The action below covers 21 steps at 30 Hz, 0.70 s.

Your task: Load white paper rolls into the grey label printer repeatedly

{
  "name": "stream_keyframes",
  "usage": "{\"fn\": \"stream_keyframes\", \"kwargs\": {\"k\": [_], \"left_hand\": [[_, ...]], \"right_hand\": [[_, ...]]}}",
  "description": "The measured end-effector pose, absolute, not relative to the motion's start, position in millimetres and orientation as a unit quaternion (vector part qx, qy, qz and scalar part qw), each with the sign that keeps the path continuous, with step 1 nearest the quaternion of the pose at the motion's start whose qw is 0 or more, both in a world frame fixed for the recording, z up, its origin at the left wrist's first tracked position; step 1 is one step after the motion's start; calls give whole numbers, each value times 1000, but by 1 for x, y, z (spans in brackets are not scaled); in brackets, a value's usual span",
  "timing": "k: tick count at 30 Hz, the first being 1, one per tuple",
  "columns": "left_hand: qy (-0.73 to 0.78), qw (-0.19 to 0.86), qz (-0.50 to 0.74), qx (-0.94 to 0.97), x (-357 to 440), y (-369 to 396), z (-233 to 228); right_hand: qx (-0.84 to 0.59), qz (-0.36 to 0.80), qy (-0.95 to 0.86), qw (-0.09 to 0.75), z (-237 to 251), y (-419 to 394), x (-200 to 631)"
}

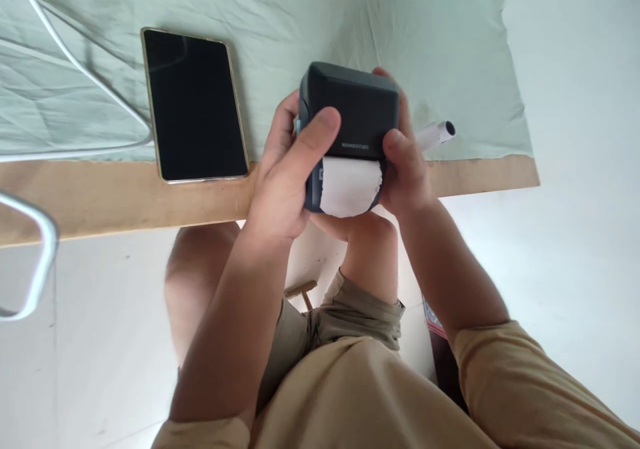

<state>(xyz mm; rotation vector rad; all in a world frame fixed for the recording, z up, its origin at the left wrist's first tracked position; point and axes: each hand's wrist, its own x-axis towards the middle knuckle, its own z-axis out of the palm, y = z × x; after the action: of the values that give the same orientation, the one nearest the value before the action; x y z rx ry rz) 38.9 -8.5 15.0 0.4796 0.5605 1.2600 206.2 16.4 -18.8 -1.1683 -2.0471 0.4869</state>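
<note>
Both my hands hold a dark label printer (357, 112) above the table's front edge. My left hand (290, 162) wraps its left side, the thumb lying across the top cover. On the other side my right hand (407, 162) grips the edge, thumb on the cover's corner and fingers behind. White paper (350, 185) with a ragged edge curves over the printer's near side, below the lettering on the cover. Just beyond my right hand lies a white tube-like roll (437, 134) with a dark open end, partly hidden by that hand.
A tablet (195, 105) with a dark screen lies left of the printer, at the table's edge. A white cable (80, 65) runs across the pale green cloth (280, 9) and hangs at the left. The wooden table edge (100, 205) crosses in front of my knees.
</note>
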Motion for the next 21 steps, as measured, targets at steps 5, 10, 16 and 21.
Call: {"fn": "stream_keyframes", "kwargs": {"k": [5,10,16,21], "left_hand": [[279,741,562,238,42,-8,13],[273,715,587,262,50,-10,9],[278,710,575,298,46,-7,5],[288,678,609,296,61,-11,5]], "right_hand": [[-419,266,-755,428,-38,18,201],[-374,333,-724,475,-31,18,200],[-390,299,-741,458,-28,18,204],[-384,322,-734,459,-26,16,202]]}}
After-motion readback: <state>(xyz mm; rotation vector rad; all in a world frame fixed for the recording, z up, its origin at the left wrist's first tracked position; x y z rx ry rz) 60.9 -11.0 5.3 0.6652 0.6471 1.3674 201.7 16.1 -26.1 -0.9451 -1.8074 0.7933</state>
